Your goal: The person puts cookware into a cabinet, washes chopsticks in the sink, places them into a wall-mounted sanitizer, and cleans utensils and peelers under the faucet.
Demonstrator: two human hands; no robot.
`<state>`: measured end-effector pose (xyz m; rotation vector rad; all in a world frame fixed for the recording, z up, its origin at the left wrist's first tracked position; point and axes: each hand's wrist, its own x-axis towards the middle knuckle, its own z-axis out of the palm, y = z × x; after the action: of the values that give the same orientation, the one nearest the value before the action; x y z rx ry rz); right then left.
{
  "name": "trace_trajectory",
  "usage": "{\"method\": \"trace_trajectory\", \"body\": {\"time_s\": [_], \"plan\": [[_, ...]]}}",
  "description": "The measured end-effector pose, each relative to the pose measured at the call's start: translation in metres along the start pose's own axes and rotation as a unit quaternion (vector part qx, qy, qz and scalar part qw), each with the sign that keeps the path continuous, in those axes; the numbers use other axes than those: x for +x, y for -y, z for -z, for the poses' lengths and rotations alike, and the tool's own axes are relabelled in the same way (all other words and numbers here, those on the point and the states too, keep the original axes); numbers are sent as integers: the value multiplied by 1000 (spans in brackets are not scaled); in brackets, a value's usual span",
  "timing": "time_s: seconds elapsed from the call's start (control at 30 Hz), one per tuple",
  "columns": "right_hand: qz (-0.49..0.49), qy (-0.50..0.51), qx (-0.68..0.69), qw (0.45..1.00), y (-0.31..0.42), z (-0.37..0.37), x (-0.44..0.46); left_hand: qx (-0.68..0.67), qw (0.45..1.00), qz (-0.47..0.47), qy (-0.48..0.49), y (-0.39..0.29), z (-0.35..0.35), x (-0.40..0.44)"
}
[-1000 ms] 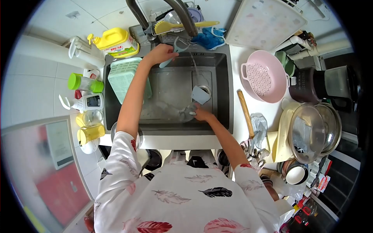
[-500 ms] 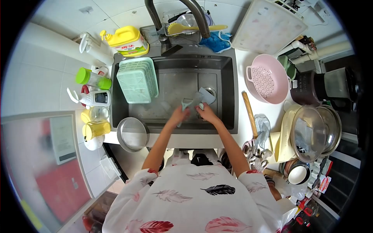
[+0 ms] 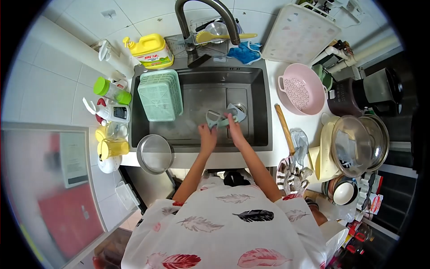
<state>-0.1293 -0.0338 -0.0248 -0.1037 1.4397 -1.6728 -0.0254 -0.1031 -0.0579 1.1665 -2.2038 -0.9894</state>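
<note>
Over the sink [image 3: 197, 98], a pale green Y-shaped tool that looks like a peeler [image 3: 212, 118] is between my two hands. My left hand [image 3: 207, 136] is closed at its forked head, with the fingers partly hidden. My right hand [image 3: 236, 132] is closed around the handle side, index finger and thumb near its top. Just beyond my right hand, a light grey-blue flat piece, perhaps a cloth [image 3: 241, 114], lies by the drain [image 3: 240, 107]. A mint green basket [image 3: 156, 101] stands in the left part of the sink.
A faucet [image 3: 193, 49] arches over the back. A round metal sieve [image 3: 155, 154] rests on the front left edge. Bottles, including a yellow detergent jug [image 3: 150, 51], line the left. A pink colander [image 3: 302, 89], a wooden handle [image 3: 285, 130] and glass lids [image 3: 351, 145] are on the right.
The green tool has turned from pointing toward me to lying more sideways between the hands. My right hand has risen slightly at the fingers. The view has shifted a little.
</note>
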Motion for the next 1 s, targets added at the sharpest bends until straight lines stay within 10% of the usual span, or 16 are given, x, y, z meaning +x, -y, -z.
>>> {"method": "trace_trajectory", "body": {"time_s": [0.07, 0.13, 0.33, 0.47, 0.6, 0.67, 1.0], "plan": [[88, -72, -82, 990, -13, -1, 7, -94, 983, 112, 113, 0, 5, 0], [173, -62, -157, 970, -24, -1, 5, -405, 825, 320, 230, -33, 26, -1], [354, 45, -375, 856, -14, -9, -27, -619, 622, 394, 272, -40, 24, 11], [332, 77, -385, 858, 5, 0, -37, -561, 659, 393, 309, -31, 31, 14], [152, 149, -96, 972, 31, 16, -35, -521, 704, 376, 303, -33, 40, 11], [56, -17, 96, 994, 33, 21, -28, -508, 730, 365, 275, -41, 49, 9], [55, 35, 159, 985, 37, 13, -20, -512, 713, 323, 355, -63, 72, 4]]}}
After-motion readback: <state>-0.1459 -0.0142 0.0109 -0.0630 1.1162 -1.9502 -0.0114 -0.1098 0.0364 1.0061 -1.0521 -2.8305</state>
